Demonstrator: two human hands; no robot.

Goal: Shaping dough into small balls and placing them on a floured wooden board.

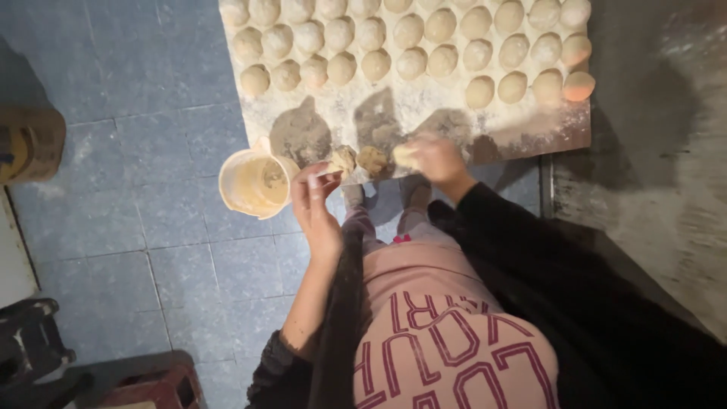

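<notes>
Head view. Your left hand (316, 203) is raised at the near edge of the floured board (530, 132), fingers curled, pinching a small lump of dough (342, 159) between thumb and fingertips. The lump sits right at the board's front edge, just right of the plastic jug (254, 182).

Your right hand (435, 159) rests on the board near its front edge, fingers closed over a second piece of dough (404, 155), of which only a pale end shows at the left of the fingers. Whether this piece is lifted or pressed to the board cannot be told.

Between the two hands lies a third lump (372, 160), loose on the board, close to both hands; contact with either cannot be told.

Farther up the board, rows of round dough balls (409, 34) stand side by side, dusted with flour, well apart from both hands. The strip of board between the balls and your hands is bare flour with hand shadows across it.

The jug holds a pale floury residue and stands off the board's left corner, above the blue tiled floor (151, 197). Your dark sleeve (515, 242) covers the right forearm; the left forearm is bare.
</notes>
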